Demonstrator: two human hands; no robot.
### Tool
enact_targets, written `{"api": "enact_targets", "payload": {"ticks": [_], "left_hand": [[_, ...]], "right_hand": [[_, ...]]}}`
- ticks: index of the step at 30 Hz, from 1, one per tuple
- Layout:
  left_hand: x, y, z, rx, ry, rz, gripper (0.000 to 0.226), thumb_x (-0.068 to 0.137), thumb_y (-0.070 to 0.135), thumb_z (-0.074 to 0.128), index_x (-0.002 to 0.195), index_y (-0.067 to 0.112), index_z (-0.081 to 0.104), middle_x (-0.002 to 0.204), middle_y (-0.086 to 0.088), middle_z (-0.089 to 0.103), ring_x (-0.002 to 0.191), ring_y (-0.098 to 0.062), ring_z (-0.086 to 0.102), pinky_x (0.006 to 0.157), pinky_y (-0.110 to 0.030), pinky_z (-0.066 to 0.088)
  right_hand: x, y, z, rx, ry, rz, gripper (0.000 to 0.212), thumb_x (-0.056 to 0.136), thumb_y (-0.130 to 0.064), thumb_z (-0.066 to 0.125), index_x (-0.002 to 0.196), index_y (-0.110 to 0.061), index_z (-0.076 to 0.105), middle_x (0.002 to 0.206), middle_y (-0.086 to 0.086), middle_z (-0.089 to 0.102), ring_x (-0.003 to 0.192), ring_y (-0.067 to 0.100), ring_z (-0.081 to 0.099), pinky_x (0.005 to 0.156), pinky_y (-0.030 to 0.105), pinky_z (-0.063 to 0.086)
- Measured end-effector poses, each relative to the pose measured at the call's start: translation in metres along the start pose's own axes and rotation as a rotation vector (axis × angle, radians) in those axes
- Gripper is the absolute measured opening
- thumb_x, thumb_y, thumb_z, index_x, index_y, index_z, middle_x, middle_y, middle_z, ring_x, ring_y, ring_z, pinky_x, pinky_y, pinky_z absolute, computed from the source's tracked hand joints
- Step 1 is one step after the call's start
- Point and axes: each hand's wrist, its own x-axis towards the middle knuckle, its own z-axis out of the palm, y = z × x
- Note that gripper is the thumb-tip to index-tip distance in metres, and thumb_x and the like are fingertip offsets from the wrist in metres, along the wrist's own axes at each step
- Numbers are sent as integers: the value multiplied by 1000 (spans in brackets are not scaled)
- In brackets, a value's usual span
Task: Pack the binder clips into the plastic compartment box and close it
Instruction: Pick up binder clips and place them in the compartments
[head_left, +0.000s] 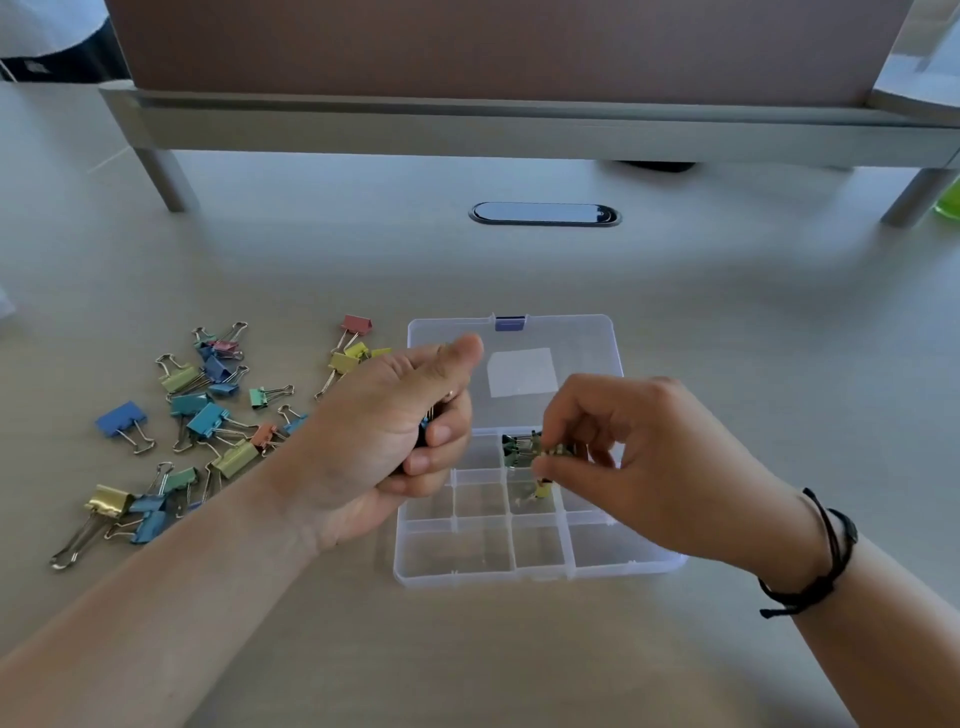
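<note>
My right hand (639, 447) is pinching a small greenish binder clip (558, 451) over the top row of the clear compartment box (535, 551), which sits open on the beige desk (727, 322) with its lid (582, 343) flat behind. My left hand (395, 441) is curled around a few dark clips; I can't make out how many. The loose clips (208, 415) are scattered just left of the box. A partition (498, 47) stands at the back.

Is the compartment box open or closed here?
Open: the compartment box has its lid laid flat behind, with the dividers exposed.
</note>
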Motion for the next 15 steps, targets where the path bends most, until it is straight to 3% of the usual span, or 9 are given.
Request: {"api": "enact_targets", "payload": {"ticks": [4, 8, 12, 15], "left_hand": [[-1, -1, 1, -2, 6, 27, 33, 83, 35, 61, 67, 16, 40, 49, -1, 36, 35, -9, 22, 40, -12, 14], [-1, -2, 1, 3, 19, 49, 30, 83, 36, 60, 68, 16, 43, 49, -3, 36, 35, -9, 21, 42, -13, 11], [-1, -3, 0, -8, 8, 48, 26, 85, 36, 57, 71, 16, 47, 49, -3, 36, 36, -10, 21, 43, -12, 12], [0, -4, -1, -13, -3, 45, 28, 88, 35, 53, 68, 16, 48, 50, -3, 37, 37, -10, 21, 43, -13, 12]], "right_hand": [[0, 1, -5, 132, 133, 70, 18, 83, -20, 74, 84, -26, 57, 67, -2, 68, 57, 20, 63, 61, 41, 55], [1, 1, -6, 198, 135, 113, 33, 92, -4, 58, 108, -31, 52, 81, -7, 72, 63, 14, 68, 56, 20, 50], [-1, 3, -6, 108, 45, 81, 42, 88, 9, 46, 85, -28, 66, 68, -17, 60, 46, 6, 46, 46, 13, 35], [-2, 0, -3, 37, -59, 8, 36, 91, 6, 47, 89, -20, 73, 59, -17, 52, 48, 4, 46, 48, 9, 31]]}}
